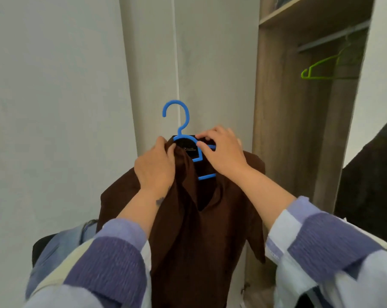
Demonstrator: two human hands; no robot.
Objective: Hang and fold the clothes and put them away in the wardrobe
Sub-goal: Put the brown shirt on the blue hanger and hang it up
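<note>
A dark brown shirt (188, 218) hangs down in front of me on a blue plastic hanger (177, 112), whose hook sticks up free above the collar. My left hand (154, 167) grips the shirt's left collar and shoulder. My right hand (221, 152) pinches the collar and the hanger's right arm near the neck label. Most of the hanger's bar is hidden under the cloth. The open wardrobe (283, 130) stands to the right, with a metal rail (332, 36) high inside it.
A green hanger (319, 67) hangs on the rail. A wooden shelf (299, 12) sits above the rail. White closed doors (188, 63) fill the middle and left. Blue denim clothes (61, 243) lie at lower left. A dark garment (375, 174) hangs at the right edge.
</note>
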